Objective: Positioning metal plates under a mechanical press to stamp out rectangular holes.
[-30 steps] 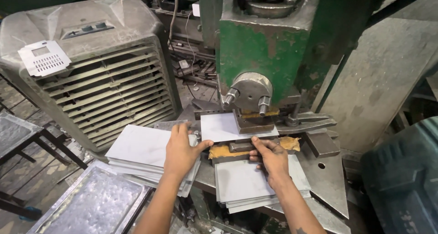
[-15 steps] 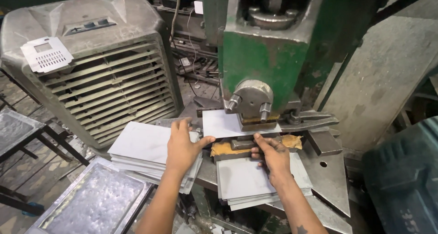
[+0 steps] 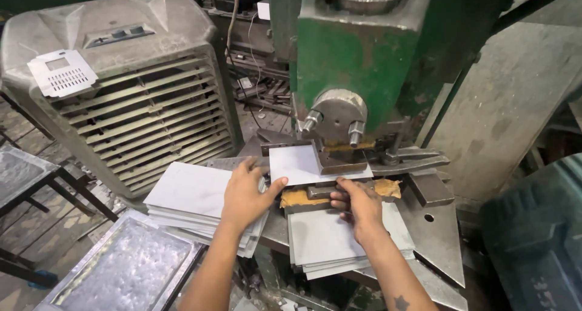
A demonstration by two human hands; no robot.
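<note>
A: Hands, quick note?

B: Left hand (image 3: 245, 193) lies flat and released on the left stack of grey sheets (image 3: 194, 199), thumb stretched toward the single sheet (image 3: 297, 163) on the press bed. Nothing gripped.

A: And the right?

B: Right hand (image 3: 357, 205) rests on the right stack of sheets (image 3: 324, 238), fingers curled at its far edge against the die block (image 3: 321, 191). Cannot tell whether it pinches anything.

A: Where is that single sheet?

B: Flat under the green press (image 3: 345, 50), its right edge tucked beneath the metal guide (image 3: 339, 164); just beyond both hands, touching neither that I can see.

A: Surroundings?

B: Grey louvred cooler (image 3: 121, 99) at left, a perforated plate (image 3: 62, 73) on top. Embossed metal tray (image 3: 121, 268) below the left stack.
</note>
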